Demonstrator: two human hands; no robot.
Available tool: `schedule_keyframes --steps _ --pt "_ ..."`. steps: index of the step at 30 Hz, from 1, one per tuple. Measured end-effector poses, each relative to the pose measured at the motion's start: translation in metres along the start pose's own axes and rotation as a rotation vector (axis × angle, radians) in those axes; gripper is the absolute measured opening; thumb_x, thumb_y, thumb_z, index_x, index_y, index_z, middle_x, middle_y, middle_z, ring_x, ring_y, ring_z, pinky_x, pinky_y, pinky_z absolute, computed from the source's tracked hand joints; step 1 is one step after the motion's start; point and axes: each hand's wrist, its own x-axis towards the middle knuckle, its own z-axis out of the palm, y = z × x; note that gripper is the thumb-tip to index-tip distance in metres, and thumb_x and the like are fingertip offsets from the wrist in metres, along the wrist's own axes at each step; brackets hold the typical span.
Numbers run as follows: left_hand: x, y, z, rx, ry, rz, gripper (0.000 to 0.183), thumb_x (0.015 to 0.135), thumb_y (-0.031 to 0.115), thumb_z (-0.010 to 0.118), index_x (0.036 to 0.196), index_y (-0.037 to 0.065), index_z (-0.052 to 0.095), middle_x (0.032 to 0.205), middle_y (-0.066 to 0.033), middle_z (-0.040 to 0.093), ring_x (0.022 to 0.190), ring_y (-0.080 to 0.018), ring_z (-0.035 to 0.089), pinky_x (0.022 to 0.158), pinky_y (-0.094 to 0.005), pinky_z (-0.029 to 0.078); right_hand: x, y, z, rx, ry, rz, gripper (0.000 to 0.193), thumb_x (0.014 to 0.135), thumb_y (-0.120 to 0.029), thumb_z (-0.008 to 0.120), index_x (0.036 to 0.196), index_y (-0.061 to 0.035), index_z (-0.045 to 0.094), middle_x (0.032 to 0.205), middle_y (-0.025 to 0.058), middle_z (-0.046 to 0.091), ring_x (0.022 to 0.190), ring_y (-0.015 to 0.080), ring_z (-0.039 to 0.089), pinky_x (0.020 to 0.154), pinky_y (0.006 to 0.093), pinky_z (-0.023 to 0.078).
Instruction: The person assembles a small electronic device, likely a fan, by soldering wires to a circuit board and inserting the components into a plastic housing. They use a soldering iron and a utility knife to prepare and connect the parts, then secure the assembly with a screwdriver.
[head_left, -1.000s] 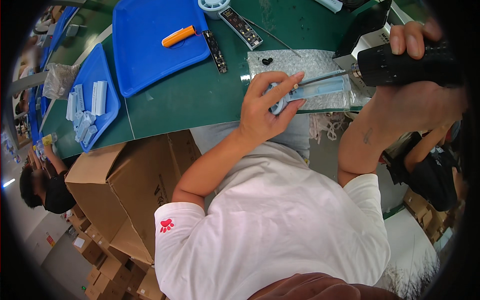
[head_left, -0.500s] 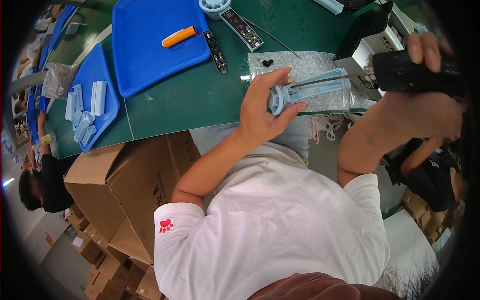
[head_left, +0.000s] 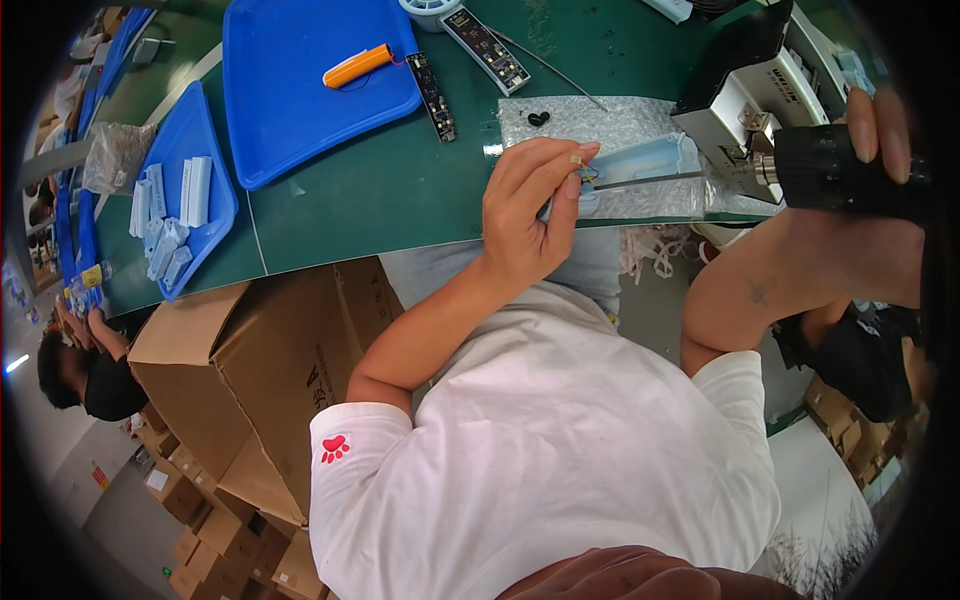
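Head view, left hand (head_left: 522,207) newly pinched, seemingly on wires (head_left: 588,172); right hand (head_left: 893,137) gripping screwdriver (head_left: 825,168)

Seen on the green table (head_left: 340,215): a large blue tray (head_left: 290,130), with an orange cylinder (head_left: 357,67) lying inside, near its right edge. By that same edge, a dark circuit board (head_left: 431,97); farther right, another board (head_left: 485,50) in a grey casing, close to a thin metal rod (head_left: 550,68). On the bubble wrap (head_left: 630,115), small black pieces (head_left: 539,119). At left, a smaller blue tray (head_left: 222,200), holding several light-blue pieces (head_left: 195,190), with a clear plastic bag (head_left: 118,157) next to it. On the near side of the table, an open cardboard box (head_left: 270,380); at lower left, more cartons (head_left: 220,520), piled up. At far left, a co-worker (head_left: 110,385) in black clothes.
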Motion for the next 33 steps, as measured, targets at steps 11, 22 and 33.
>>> schedule_keyframes --steps 11,22,33 --pt "0.001 -0.001 0.006 0.032 0.022 0.081 0.027 0.088 -0.006 0.064 0.114 -0.003 0.073 0.112 -0.0127 0.075 0.102 -0.0327 0.067 0.090 -0.0403 0.054 -0.014 0.009 -0.003 -0.080 0.028 -0.042 0.054 0.083 -0.053 0.066 0.107 -0.0044 0.062 0.090 0.0038 0.053 0.083 0.0139 0.048 0.075 0.0293 0.042" --pt "0.000 -0.002 0.005 0.033 0.025 0.085 0.031 0.085 -0.009 0.066 0.115 -0.003 0.073 0.112 -0.0121 0.074 0.102 -0.0327 0.067 0.087 -0.0395 0.055 -0.025 0.016 0.000 -0.116 0.043 -0.072 0.054 0.084 -0.052 0.066 0.107 -0.0033 0.061 0.090 0.0043 0.053 0.082 0.0143 0.048 0.075 0.0294 0.042" --pt "0.002 0.005 0.000 0.068 -0.086 0.092 0.035 0.088 -0.007 0.064 0.123 -0.005 0.072 0.118 -0.0157 0.073 0.109 -0.0346 0.065 0.096 -0.0420 0.053 -0.010 -0.006 -0.001 0.010 0.096 0.083 0.054 0.085 -0.051 0.065 0.106 -0.0021 0.060 0.091 0.0051 0.053 0.082 0.0149 0.048 0.075 0.0294 0.043"
